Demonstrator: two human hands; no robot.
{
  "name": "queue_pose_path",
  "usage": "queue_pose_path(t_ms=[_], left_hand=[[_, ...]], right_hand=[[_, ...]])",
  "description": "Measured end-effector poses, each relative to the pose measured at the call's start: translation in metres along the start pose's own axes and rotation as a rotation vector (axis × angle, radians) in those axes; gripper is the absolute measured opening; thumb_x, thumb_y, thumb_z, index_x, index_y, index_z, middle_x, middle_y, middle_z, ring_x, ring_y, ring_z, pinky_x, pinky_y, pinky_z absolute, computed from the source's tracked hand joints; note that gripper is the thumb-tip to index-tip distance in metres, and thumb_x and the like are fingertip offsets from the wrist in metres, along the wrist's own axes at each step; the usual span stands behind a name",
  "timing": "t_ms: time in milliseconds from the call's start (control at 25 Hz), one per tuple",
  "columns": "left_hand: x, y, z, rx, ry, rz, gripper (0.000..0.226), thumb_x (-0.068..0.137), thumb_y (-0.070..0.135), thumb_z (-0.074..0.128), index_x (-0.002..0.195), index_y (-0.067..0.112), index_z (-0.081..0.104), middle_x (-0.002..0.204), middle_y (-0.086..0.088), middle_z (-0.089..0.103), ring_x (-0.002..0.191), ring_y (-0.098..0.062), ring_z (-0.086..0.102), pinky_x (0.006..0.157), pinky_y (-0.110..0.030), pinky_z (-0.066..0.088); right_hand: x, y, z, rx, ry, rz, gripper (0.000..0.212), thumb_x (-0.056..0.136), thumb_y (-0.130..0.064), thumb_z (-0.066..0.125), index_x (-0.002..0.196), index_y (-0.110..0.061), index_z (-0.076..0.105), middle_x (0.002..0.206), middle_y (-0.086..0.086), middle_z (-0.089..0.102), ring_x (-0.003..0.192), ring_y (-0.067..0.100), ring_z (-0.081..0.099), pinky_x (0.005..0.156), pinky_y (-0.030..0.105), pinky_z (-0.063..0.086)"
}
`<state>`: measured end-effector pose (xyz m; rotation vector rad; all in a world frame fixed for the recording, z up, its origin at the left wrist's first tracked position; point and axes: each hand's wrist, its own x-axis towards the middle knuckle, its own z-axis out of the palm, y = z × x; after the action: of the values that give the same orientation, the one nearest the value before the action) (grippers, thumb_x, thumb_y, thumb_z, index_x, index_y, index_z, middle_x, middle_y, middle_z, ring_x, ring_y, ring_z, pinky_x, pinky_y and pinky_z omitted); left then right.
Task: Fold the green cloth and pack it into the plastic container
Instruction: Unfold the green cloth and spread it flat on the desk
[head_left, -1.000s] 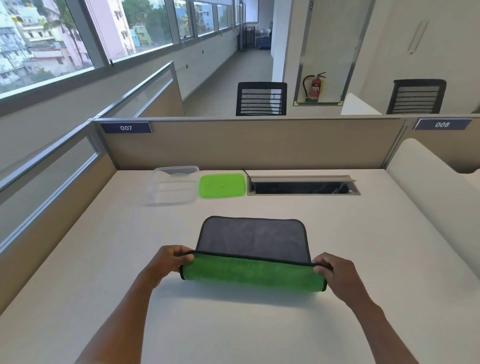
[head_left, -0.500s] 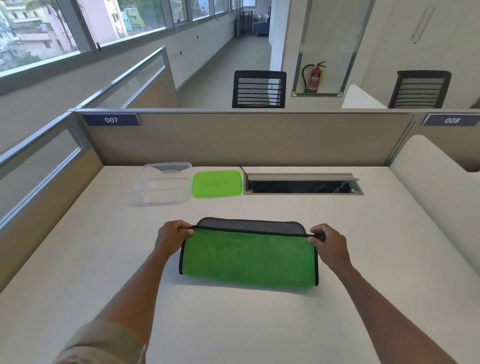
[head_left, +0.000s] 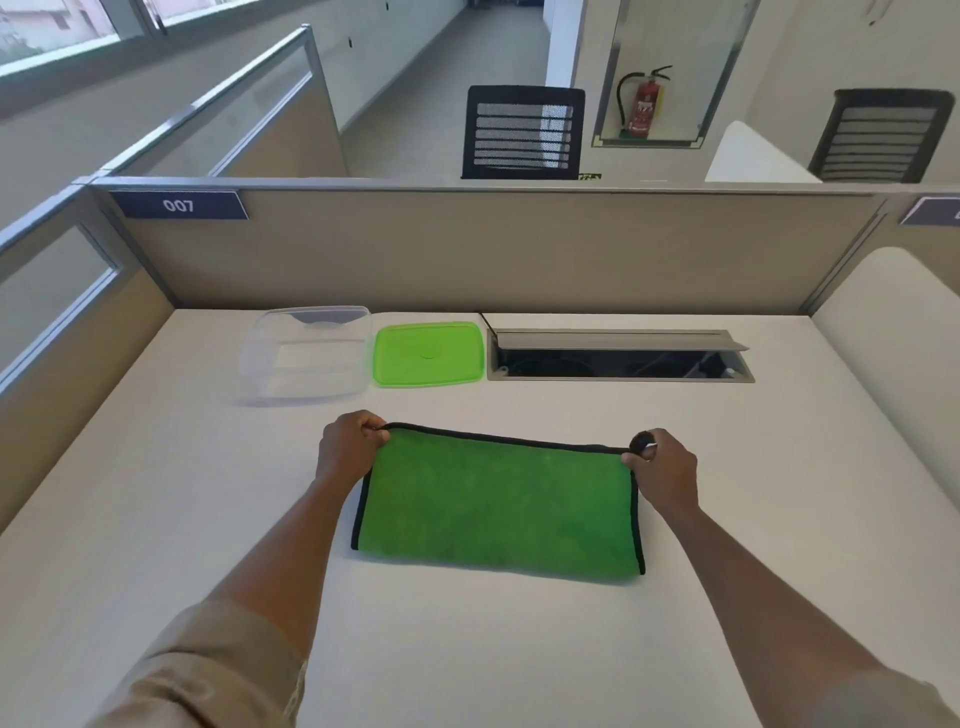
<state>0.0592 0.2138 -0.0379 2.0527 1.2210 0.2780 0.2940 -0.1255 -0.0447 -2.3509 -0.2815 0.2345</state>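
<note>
Lying flat on the pale desk (head_left: 519, 649), the green cloth (head_left: 498, 506) shows as a single folded rectangle with a black bound edge, green side up, well in front of the person. The left hand (head_left: 349, 448) is closed in a pinch on the cloth's far left corner, and the right hand (head_left: 664, 472) is closed the same way on the far right corner, where a small dark bit of the edging curls up beside the fingers; both forearms reach in from the near edge, with a tan sleeve (head_left: 208, 670) showing on the left one. Farther back on the desk stands the clear plastic container (head_left: 307, 353), open and with nothing visible inside, and just beside it on its right lies a green lid (head_left: 428, 354), flat and apart from the cloth. To the right of the lid a cable hatch (head_left: 621, 356) is set into the desktop, its grey flap tilted up over a dark recess. A beige partition (head_left: 493, 249) closes the back of the desk (a blue plate (head_left: 179, 205) on it reads 007), and a lower glazed partition (head_left: 57, 291) runs along the left. Beyond are two black mesh-backed chairs (head_left: 524, 132), a red fire extinguisher (head_left: 645, 106) in a wall recess, a corridor and a row of windows (head_left: 62, 31) at upper left.
</note>
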Motion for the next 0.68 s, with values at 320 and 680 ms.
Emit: queue_pose_path(t_ms=[320,680], left_hand=[[0.004,0.000,0.016,0.012,0.044,-0.064,0.015,0.082,0.022,0.071,0.096,0.020,0.074,0.089,-0.003,0.072,0.085,-0.022,0.064,0.074,-0.028,0.044],[0.010,-0.001,0.028,0.126,0.049,-0.096,0.030,0.082,0.037,0.069,0.110,0.026,0.066,0.109,0.003,0.071,0.101,-0.023,0.063,0.078,-0.031,0.044]], right_hand=[[0.012,0.003,0.015,0.002,0.044,0.038,0.024,0.079,-0.015,0.076,0.094,-0.003,0.061,0.077,0.006,0.063,0.074,0.025,0.055,0.066,0.029,0.036],[0.016,0.013,0.026,-0.038,0.045,-0.009,0.023,0.085,-0.006,0.062,0.108,-0.008,0.057,0.099,0.011,0.067,0.089,0.030,0.062,0.072,0.034,0.044]])
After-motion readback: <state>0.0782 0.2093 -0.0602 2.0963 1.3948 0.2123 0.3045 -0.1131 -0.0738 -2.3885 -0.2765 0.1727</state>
